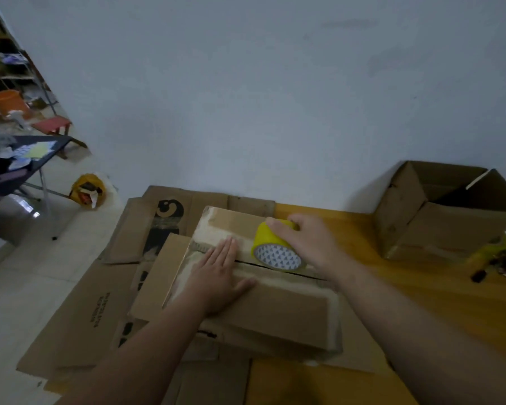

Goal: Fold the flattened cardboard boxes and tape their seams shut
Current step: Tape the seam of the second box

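Note:
A folded brown cardboard box (275,305) lies in front of me on a pile of flattened boxes (79,311). Its two top flaps meet in a dark seam. My left hand (216,273) presses flat on the left end of that seam, fingers straight. My right hand (310,244) grips a yellow tape roll (272,247) that stands on the seam near the middle of the box top. Clear tape shows under my left hand at the box's left edge.
An open-topped cardboard box (438,211) stands at the back right on the wooden table (421,287). A yellow tool (491,255) lies beside it. At left are a dark folding table (27,159) and a yellow bag (88,190) on the floor.

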The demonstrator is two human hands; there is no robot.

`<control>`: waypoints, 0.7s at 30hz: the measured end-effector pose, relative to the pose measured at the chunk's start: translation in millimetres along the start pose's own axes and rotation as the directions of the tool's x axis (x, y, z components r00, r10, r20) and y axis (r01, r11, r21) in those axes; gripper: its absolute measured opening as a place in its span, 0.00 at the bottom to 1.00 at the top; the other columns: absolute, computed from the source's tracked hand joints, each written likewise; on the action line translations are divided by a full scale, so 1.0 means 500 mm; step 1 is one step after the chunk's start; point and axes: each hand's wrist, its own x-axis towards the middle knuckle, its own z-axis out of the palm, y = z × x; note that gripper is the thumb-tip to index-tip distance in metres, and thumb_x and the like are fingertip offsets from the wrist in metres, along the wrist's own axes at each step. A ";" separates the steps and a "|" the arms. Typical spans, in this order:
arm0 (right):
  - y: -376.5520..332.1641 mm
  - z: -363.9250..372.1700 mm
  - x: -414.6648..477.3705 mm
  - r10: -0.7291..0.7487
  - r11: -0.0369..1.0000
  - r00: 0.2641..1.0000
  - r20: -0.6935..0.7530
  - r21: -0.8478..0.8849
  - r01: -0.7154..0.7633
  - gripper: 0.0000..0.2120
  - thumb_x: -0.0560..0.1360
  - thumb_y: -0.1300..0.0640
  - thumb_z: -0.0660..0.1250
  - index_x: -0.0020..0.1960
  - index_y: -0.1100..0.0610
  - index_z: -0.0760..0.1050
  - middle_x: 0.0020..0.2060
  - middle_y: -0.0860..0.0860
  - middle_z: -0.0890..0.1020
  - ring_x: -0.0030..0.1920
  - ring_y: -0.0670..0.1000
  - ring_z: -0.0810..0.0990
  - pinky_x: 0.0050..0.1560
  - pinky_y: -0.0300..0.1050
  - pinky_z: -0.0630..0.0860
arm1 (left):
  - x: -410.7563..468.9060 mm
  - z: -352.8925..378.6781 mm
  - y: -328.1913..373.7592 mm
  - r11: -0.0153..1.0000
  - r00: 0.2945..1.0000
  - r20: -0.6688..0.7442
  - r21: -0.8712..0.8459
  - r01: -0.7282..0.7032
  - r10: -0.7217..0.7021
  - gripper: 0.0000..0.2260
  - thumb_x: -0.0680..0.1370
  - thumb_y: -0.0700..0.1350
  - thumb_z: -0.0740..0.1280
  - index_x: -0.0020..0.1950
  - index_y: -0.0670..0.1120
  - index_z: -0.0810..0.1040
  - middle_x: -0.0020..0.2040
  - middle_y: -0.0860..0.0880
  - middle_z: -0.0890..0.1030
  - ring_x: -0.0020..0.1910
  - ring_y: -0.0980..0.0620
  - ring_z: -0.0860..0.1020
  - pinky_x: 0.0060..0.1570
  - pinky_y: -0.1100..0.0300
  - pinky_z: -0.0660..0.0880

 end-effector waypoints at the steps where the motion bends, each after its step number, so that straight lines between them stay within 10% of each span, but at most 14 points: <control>1: -0.028 -0.025 0.011 -0.082 0.981 0.996 0.043 -0.172 0.089 0.23 0.78 0.45 0.63 0.30 0.55 0.63 0.26 0.51 0.66 0.28 0.48 0.67 0.31 0.47 0.62 | -0.001 -0.002 0.000 1.000 1.000 0.002 -0.003 -0.001 0.001 0.53 0.61 0.78 0.30 0.77 0.46 0.34 0.78 0.50 0.38 0.71 0.60 0.34 0.70 0.62 0.35; 6: 0.030 -0.101 0.008 0.027 0.819 0.979 0.201 -0.567 0.094 0.21 0.79 0.49 0.59 0.30 0.57 0.61 0.27 0.51 0.63 0.28 0.50 0.62 0.31 0.47 0.57 | -0.002 -0.015 0.012 0.998 0.999 0.048 0.052 -0.018 0.015 0.45 0.70 0.73 0.41 0.77 0.47 0.34 0.75 0.53 0.35 0.71 0.59 0.34 0.70 0.61 0.34; 12: 0.093 -0.053 -0.012 0.074 0.815 0.990 0.119 -0.579 0.008 0.10 0.79 0.47 0.60 0.50 0.53 0.73 0.39 0.49 0.77 0.34 0.46 0.71 0.28 0.43 0.62 | 0.006 -0.008 0.008 0.995 0.996 0.081 0.097 -0.034 0.026 0.45 0.68 0.74 0.34 0.77 0.48 0.35 0.78 0.49 0.37 0.73 0.57 0.34 0.72 0.59 0.36; 21: 0.124 -0.046 -0.002 -0.042 0.922 0.993 0.111 -0.378 0.081 0.14 0.77 0.58 0.60 0.32 0.55 0.67 0.27 0.49 0.69 0.29 0.48 0.66 0.30 0.44 0.59 | 0.009 0.037 0.153 0.992 0.994 0.043 0.074 -0.101 0.098 0.34 0.80 0.65 0.45 0.78 0.47 0.39 0.78 0.50 0.39 0.76 0.55 0.37 0.73 0.58 0.35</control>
